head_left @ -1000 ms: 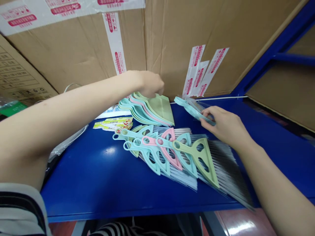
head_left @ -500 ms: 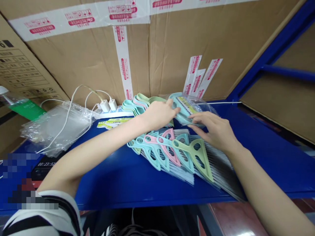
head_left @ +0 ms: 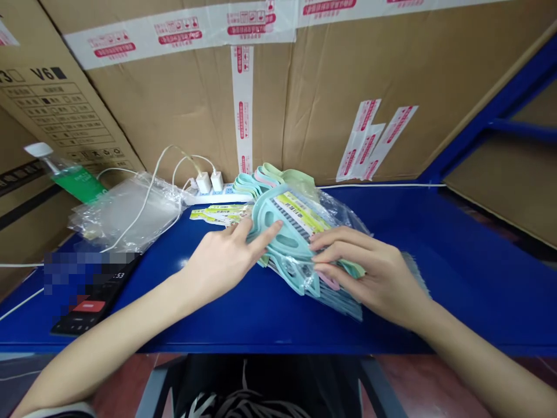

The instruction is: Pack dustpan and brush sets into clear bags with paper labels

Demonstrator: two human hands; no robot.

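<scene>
A light-blue dustpan (head_left: 285, 229) in a clear plastic bag lies slanted between my hands, above a pile of small brushes. Inside it shows a yellow-green label card (head_left: 302, 212) with grey bristles below. My left hand (head_left: 226, 255) grips the dustpan's left edge, its index finger lying across the face. At the other side, my right hand (head_left: 369, 267) pinches the lower right edge of the bag, its thumb beneath and partly hidden. Under the bag, light-blue brush handles (head_left: 289, 276) and a pink one (head_left: 329, 281) stick out, with bristles (head_left: 343, 305) fanning toward me.
Nested dustpans (head_left: 252, 183) stand behind, beside a power strip (head_left: 217, 196) with white chargers. Label cards (head_left: 220, 213) lie left of the bag. Empty plastic bags (head_left: 134, 212), a green-labelled bottle (head_left: 73, 177) and a phone (head_left: 93, 305) are at left. Cardboard (head_left: 304, 116) walls the back.
The bagged dustpan has moved left and toward me, over the brush pile. My left hand has drawn back to its left edge; my right hand has come along with it. The view has shifted left.
</scene>
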